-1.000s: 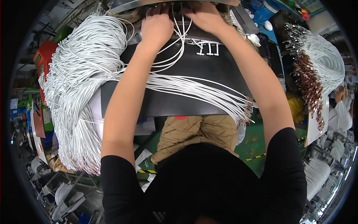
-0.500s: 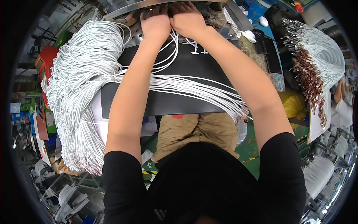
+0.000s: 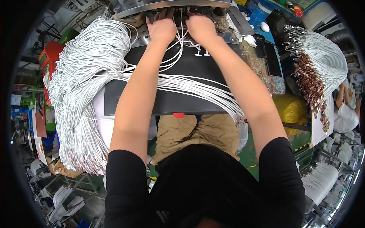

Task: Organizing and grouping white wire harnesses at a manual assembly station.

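My left hand (image 3: 162, 28) lies at the metal machine (image 3: 171, 8) at the far edge of the black worktop, fingers stretched forward and apart. Beside it, my right hand (image 3: 201, 27) reaches to the same place, its fingers partly hidden under the machine's edge but apart and not visibly around anything. Between the hands, white cables (image 3: 181, 36) run up to small pale end pieces at the machine. Under my forearms, a bundle of white cables (image 3: 197, 85) crosses the black worktop (image 3: 133, 99).
A large heap of white cables (image 3: 85, 76) hangs at the left. White moulded pieces (image 3: 198, 51) lie right of the middle. A blue container (image 3: 262, 10), a dark phone-like device (image 3: 272, 59) and a yellow bag (image 3: 291, 110) are at the right, near another cable bundle (image 3: 323, 57).
My hands have moved apart; before, they were close together at the machine. The cables and their end pieces now show between them. The whole view has shifted slightly.
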`<state>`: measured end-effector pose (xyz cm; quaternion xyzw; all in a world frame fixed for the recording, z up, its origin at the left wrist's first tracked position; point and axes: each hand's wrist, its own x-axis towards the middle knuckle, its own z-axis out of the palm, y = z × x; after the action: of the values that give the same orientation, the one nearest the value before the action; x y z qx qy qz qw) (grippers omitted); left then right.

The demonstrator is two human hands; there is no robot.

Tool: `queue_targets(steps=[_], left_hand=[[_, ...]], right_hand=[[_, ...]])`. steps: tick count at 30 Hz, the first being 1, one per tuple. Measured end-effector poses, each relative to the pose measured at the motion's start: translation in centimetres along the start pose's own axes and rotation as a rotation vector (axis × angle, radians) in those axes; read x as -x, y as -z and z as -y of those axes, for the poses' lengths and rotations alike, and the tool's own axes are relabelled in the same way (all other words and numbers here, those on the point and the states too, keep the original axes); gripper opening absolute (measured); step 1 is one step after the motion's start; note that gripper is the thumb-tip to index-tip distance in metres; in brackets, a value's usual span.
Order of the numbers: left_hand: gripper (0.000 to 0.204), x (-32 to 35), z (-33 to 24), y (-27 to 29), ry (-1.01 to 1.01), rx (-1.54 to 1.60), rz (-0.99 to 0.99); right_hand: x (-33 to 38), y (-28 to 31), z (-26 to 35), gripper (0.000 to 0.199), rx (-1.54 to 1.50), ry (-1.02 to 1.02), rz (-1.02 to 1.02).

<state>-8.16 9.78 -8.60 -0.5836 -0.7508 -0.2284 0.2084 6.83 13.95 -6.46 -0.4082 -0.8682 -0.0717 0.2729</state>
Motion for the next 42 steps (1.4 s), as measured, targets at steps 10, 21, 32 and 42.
queue_targets(steps=[10,21,32,42], left_hand=[[0.031,28.2,3.5,21.1,0.673,1.946,0.974],[0.025,33.9,7.0,14.6,1.361,1.498,0.092],[0.019,34.3,5.3,14.8,1.525,1.596,0.029],[0.03,33.7,5.5,15.9,1.504,1.559,0.117]], right_hand=[[28.7,15.1,-11.3,0.031,-0.738,-0.775,-0.582],[37.3,7.7,0.5,0.014,-0.99,-0.954,0.204],[51.1,3.3,-12.8,0.046,-0.532,-0.702,0.638],[37.4,9.2,-4.1,0.044,-0.918,-0.928,0.833]])
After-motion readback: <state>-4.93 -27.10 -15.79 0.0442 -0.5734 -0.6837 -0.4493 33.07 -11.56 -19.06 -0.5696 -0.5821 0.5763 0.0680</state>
